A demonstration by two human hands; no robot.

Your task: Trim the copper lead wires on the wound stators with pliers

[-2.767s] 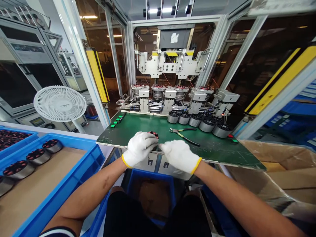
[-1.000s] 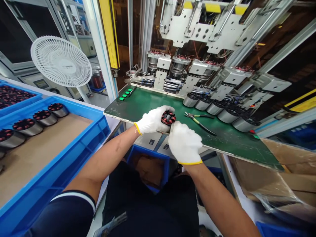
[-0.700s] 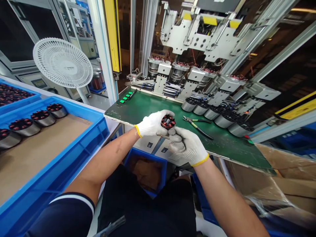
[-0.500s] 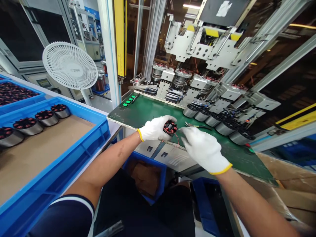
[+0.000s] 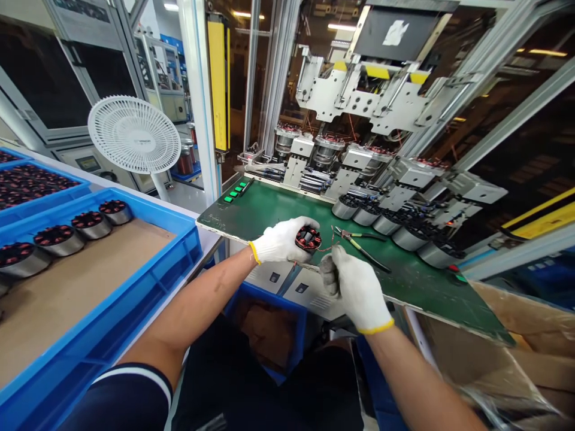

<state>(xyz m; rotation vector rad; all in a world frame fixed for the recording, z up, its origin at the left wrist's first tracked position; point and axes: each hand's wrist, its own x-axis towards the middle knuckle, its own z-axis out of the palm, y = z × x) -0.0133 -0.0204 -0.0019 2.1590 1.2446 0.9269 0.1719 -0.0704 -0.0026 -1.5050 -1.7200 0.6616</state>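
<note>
Round stator (image 5: 308,238), red copper windings, dark core.

Bright, even factory light, sharp at centre.
I see ceiling strips (image 5: 245,14) glaring above; frame edges bend; shadows soft.

White fan (image 5: 135,135), blue crate (image 5: 148,287), pliers (image 5: 362,242), perhaps winding machine (image 5: 359,102)

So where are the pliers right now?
In the head view the pliers lie on the green worktop, just right of the right hand and in front of the row of metal stators.
</note>
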